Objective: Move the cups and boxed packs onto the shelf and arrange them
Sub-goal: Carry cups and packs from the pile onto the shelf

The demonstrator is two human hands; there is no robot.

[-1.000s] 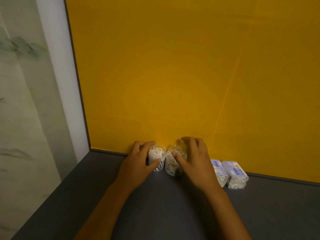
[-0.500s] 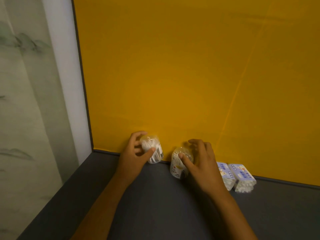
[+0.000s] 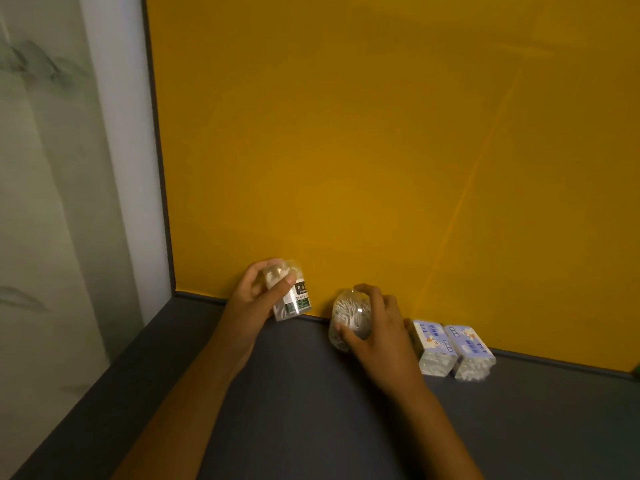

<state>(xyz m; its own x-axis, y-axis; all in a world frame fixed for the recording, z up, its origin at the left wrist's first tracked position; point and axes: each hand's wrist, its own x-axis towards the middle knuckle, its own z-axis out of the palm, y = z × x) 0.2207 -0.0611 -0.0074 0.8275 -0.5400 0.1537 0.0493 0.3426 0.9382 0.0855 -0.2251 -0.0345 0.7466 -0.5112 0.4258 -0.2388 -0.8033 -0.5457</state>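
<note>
Left hand [image 3: 254,303] grips clear labelled cup [image 3: 291,294]; right hand [image 3: 377,327] grips second clear cup [image 3: 350,317] of white sticks — two boxed packs [image 3: 452,351] beside. Dark grey shelf [image 3: 311,410], yellow back panel [image 3: 346,150].

Single head-worn view, looking forward and down from close range onto the dark shelf [image 3: 311,410] where it meets the yellow back panel [image 3: 346,150]; both forearms enter from the lower edge.

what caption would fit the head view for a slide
Each hand grips a clear cup: left hand with the labelled cup, right hand with another, beside two boxed packs against the yellow back panel.
</note>
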